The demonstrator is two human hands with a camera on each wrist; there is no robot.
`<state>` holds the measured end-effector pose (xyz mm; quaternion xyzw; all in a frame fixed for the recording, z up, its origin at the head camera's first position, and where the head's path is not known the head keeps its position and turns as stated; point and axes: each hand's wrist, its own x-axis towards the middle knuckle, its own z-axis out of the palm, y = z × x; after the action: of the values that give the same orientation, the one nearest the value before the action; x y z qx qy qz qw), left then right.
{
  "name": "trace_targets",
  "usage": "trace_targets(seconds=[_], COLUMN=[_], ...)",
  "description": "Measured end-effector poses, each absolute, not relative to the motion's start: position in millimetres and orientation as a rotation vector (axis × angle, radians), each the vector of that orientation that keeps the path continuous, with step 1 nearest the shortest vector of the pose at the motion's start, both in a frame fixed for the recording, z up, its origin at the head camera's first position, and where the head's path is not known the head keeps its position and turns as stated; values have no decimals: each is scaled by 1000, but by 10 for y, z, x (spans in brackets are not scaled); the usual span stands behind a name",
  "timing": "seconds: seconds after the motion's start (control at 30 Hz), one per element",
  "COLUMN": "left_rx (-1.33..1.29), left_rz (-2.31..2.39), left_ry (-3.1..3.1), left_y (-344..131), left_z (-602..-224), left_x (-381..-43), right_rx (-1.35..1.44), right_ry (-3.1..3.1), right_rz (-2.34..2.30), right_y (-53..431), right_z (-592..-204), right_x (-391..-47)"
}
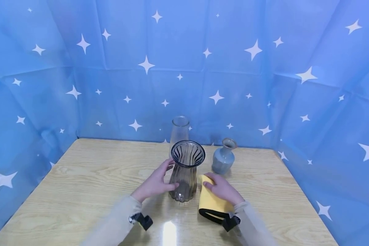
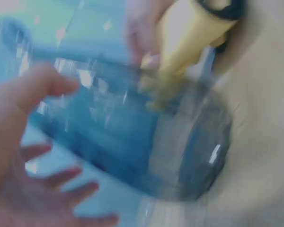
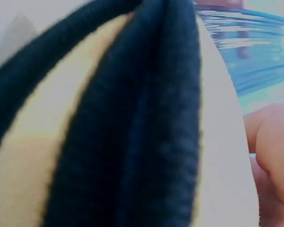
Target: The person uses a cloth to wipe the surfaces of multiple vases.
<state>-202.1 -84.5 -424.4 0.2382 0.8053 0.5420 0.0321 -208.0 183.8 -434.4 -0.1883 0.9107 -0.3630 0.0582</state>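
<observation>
A ribbed, smoky glass vase [image 1: 182,181] with a flared rim stands upright in the middle of the wooden table. My left hand [image 1: 156,182] is at its left side, thumb toward the front and fingers spread behind. In the blurred left wrist view, the thumb overlaps the vase [image 2: 128,127] while the other fingers are spread apart below it. On the right, my right hand [image 1: 222,187] grips a folded yellow cloth [image 1: 210,200] with black edging, held just beside the vase. That cloth [image 3: 28,161] fills most of the right wrist view and hides part of the hand.
A taller clear glass vase [image 1: 179,130] stands behind the smoky one, partly hidden by it. Behind my right hand is a small blue-grey vase [image 1: 223,160] with a narrow neck. Blue star-patterned curtains [image 1: 184,85] border the table [image 1: 95,171] at the back and sides.
</observation>
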Motion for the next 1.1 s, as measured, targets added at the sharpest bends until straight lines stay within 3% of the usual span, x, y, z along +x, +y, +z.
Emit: trace_targets(seconds=[0.3,0.77,1.1], left_rx=[556,672,749], left_rz=[1645,1600,1647], left_ry=[2898,2838,2638], left_y=[-478,-502,-625], left_z=[-4331,-4257,-4204], left_x=[-1686,-1859,-2028], right_rx=[-448,-659,-703], right_ry=[2897,2822,2619], right_rz=[-1085,-1213,-1665], right_y=[1939,1775,1687], right_z=[-4129,-4328,-3945], right_x=[-2054,-2088,-2128])
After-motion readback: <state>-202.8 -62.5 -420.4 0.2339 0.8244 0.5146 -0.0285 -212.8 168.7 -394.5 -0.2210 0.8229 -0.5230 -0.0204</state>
